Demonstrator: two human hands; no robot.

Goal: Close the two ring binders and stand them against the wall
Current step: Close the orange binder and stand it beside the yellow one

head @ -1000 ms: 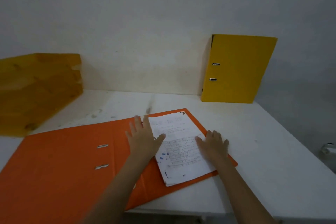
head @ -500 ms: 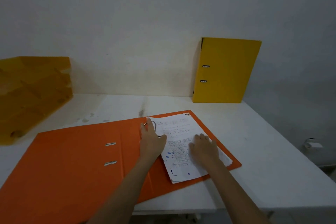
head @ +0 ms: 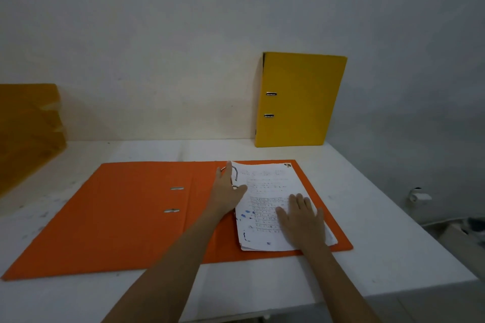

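An orange ring binder [head: 126, 217] lies open and flat on the white table [head: 380, 231]. A stack of written white sheets [head: 265, 191] rests on its right half, beside the metal rings [head: 234, 174]. My left hand [head: 227, 193] rests on the ring mechanism, fingers pointing to the wall. My right hand [head: 301, 217] lies flat on the sheets, fingers spread. A yellow ring binder [head: 299, 99] stands closed and upright against the back wall, at the right.
A translucent yellow tray stack [head: 26, 134] stands at the far left by the wall. The table's right edge runs close to the orange binder; beyond it a small white fitting [head: 420, 196] sits on the side wall.
My left hand slid from the binder's spine onto the rings. My right hand shifted a little left on the sheets. The view turned, so the orange binder now looks squarer to me.
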